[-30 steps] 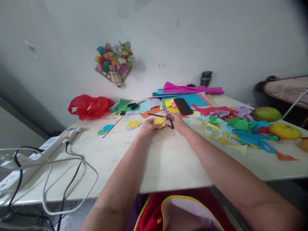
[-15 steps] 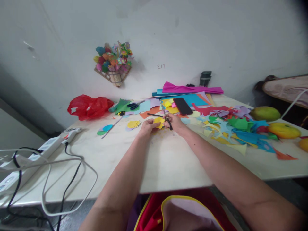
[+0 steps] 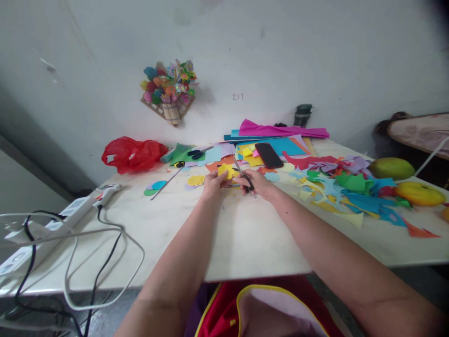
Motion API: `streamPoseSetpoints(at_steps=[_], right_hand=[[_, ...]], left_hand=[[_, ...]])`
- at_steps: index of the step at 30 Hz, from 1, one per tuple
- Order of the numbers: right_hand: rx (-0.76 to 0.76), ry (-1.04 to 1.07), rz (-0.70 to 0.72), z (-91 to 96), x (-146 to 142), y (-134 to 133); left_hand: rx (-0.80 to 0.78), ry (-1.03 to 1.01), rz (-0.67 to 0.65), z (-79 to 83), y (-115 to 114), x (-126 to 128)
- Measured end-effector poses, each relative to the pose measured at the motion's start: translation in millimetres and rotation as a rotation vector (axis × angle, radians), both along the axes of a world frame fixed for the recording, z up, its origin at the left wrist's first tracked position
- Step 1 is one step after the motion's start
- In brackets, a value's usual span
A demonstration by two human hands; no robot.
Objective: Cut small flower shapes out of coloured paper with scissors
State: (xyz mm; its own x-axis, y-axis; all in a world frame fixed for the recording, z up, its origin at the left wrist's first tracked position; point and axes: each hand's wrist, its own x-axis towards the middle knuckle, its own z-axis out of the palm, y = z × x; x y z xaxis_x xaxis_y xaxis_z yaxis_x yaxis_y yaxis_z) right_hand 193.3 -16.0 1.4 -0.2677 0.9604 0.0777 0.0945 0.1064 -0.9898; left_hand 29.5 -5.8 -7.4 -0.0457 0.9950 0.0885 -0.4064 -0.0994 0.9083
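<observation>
Pinched in my left hand (image 3: 212, 184) is a yellow paper flower (image 3: 227, 172) with a scalloped edge. My right hand (image 3: 258, 183) is closed on a pair of scissors (image 3: 249, 184), whose dark handles sit in the fingers while the blades point up and away, just right of the flower. Left of my left hand lies a stack of yellow paper flowers (image 3: 195, 180) on pale paper. Farther left, a blue paper circle (image 3: 159, 185) overlaps a green one beside a thin dark stick (image 3: 166, 183).
A phone (image 3: 269, 155) lies on coloured sheets behind my hands. Paper scraps (image 3: 361, 202) and mangoes (image 3: 392, 168) spread to the right. At the left are a red plastic bag (image 3: 133, 154), a second pair of scissors (image 3: 197, 153) and a power strip (image 3: 72, 210) with cables.
The yellow flower has been raised and turned to face me more, and the scissor blades now stand apart from it on the right. The view has shifted slightly.
</observation>
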Motion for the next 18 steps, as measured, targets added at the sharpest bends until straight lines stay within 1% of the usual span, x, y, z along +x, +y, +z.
streamPoseSetpoints(at_steps=[5, 12, 18], right_hand=[[-0.011, -0.025, 0.058, 0.0, 1.6, 0.0], [-0.038, -0.079, 0.078, 1.7, 1.1, -1.5], [-0.019, -0.098, 0.094, 0.5, 0.3, -0.7]], left_hand=[[0.002, -0.061, 0.019, 3.6, -2.7, 0.6], [-0.015, -0.106, 0.033, 4.2, -1.4, 3.0], [-0.026, -0.107, 0.050, 5.1, -2.3, 4.7]])
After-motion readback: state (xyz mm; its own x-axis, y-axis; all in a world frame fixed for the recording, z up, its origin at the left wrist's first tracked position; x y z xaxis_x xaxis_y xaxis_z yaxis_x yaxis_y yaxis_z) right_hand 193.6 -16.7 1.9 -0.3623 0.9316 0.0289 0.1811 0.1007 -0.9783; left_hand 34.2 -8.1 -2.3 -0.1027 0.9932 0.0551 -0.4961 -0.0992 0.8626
